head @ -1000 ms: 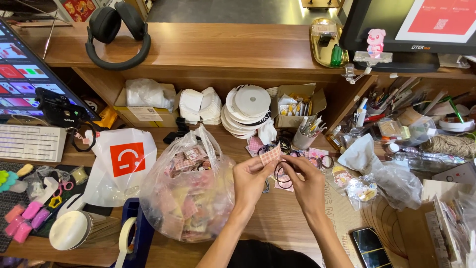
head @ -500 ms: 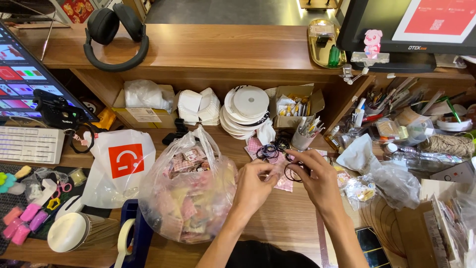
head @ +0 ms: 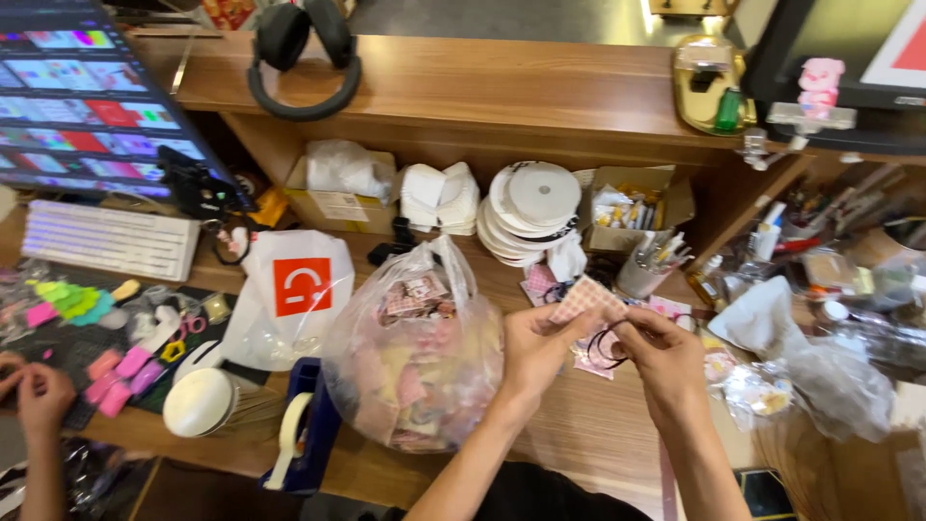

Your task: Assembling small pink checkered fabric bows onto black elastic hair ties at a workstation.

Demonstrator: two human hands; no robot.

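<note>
My left hand [head: 536, 349] and my right hand [head: 661, 355] meet above the wooden desk [head: 598, 444], just right of a full clear plastic bag [head: 415, 357] of pink and checked fabric pieces. Both hands pinch a small pink checked fabric piece [head: 586, 297] between thumbs and fingers. A thin black elastic loop [head: 606, 345] hangs under it, between the hands. A few more pink pieces [head: 590, 365] lie on the desk below the hands.
A white bag with a red square [head: 294, 294], a blue tape dispenser [head: 307, 439], a stack of white ribbon spools [head: 529, 207], a keyboard [head: 108, 241], a monitor [head: 77, 96] and headphones [head: 307, 60] surround the spot. Crumpled plastic bags [head: 810, 367] lie right. Another person's hands [head: 39, 396] work at left.
My hands have lifted slightly and turned the checked fabric piece so it stands up between them. The camera has drawn closer to the desk.
</note>
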